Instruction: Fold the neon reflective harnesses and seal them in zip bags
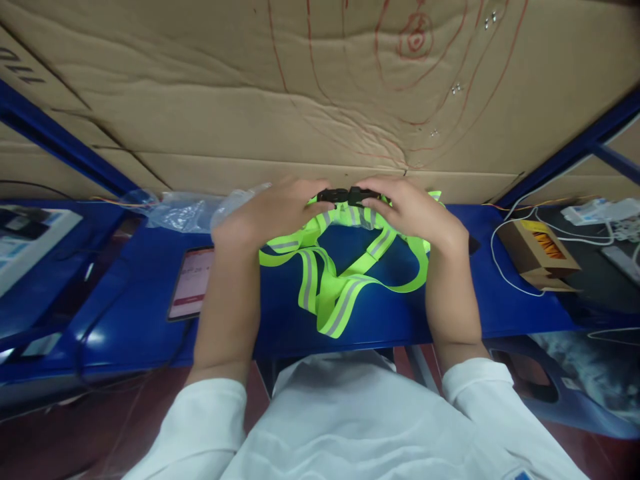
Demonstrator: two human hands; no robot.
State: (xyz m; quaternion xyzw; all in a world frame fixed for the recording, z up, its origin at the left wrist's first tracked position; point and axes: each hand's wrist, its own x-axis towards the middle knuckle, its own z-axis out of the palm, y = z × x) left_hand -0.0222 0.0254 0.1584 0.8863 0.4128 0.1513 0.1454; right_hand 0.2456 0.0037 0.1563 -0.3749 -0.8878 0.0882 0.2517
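Centre of blue table (285,317): lime-green reflective strap (327,300), loops slack, lowest loop near front edge. At rear, before cardboard panel (200,120): black buckle (356,195), halves end to end; cannot tell whether latched. Room for moving: inside the loops and to the right, from right forearm (455,293) to cardboard box (525,257); tighter at left, with lit touchscreen (189,285) partly behind left forearm (227,300) and clear plastic bag (185,212) along rear edge. Left hand (277,210): narrow, fingers curled onto left end of buckle. Right hand (417,207): likewise narrow, fingertips gripping right end, strap bunched just below.
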